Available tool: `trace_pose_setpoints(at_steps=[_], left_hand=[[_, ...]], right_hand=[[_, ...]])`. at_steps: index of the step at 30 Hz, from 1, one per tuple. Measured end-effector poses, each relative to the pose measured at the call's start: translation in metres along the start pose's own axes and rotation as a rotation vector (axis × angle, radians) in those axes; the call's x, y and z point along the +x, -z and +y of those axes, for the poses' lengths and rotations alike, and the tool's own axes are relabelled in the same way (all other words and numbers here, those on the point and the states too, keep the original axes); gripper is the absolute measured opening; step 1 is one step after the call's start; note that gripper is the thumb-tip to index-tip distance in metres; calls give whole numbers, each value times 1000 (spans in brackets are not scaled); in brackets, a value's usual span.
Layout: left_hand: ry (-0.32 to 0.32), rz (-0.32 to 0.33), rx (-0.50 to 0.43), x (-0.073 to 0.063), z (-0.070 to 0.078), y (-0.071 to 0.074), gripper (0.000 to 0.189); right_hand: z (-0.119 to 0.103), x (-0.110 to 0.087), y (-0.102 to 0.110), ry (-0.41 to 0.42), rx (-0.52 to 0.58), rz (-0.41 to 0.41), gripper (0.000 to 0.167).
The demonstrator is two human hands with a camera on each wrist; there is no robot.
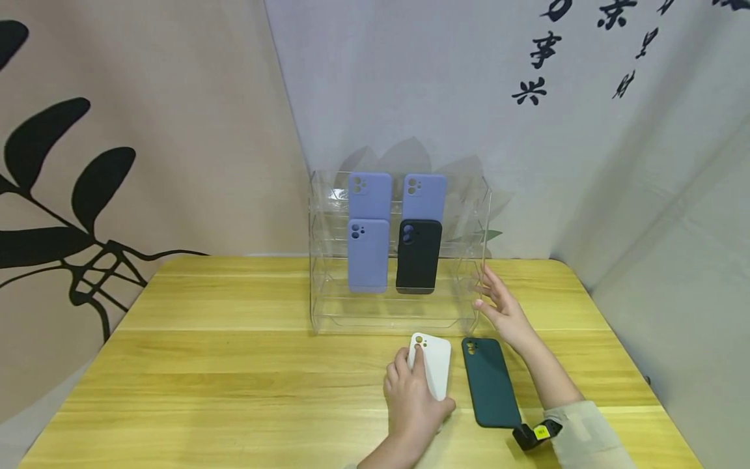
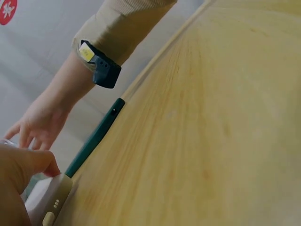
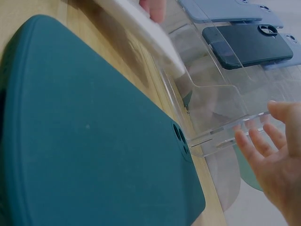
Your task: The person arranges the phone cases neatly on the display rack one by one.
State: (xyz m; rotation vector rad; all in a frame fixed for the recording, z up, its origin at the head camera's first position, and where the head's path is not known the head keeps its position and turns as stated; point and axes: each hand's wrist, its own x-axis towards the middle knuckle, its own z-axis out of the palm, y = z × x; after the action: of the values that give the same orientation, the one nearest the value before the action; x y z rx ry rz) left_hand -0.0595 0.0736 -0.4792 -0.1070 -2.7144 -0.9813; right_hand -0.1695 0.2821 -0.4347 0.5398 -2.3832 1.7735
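My left hand (image 1: 410,397) grips a white phone case (image 1: 436,365) by its sides above the table front, its index finger lying along the back near the camera holes. At the right side of a clear acrylic display rack (image 1: 346,322), my right hand (image 1: 506,316) has its fingers loosely extended, fingertips right at the side panel. A dark green phone case (image 1: 491,384) lies on the table between the white case and my right forearm; in the right wrist view this green case (image 3: 94,127) fills the foreground.
Purple phone cases (image 1: 369,254) stand in the rack, two on the upper tier and one lower, beside a black phone case (image 1: 418,257). The rack stands near the back of the wooden table (image 1: 234,365), before a printed curtain (image 1: 410,85). A wrist camera (image 1: 536,434) sits at my right cuff.
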Motion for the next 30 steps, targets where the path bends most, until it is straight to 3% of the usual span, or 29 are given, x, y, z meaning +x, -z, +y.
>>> trace_pose_setpoints(at_steps=[15,21,30], left_hand=[[-54,174,-203,9,8,24,105],[-116,262,-215,19,11,35,101],[-147,343,-244,36,7,48,100]], right_hand=[[-2,0,1,-15,-2,-6,74],[2,0,2,-16,6,-11,73],[1,0,2,-8,34,-22,73]])
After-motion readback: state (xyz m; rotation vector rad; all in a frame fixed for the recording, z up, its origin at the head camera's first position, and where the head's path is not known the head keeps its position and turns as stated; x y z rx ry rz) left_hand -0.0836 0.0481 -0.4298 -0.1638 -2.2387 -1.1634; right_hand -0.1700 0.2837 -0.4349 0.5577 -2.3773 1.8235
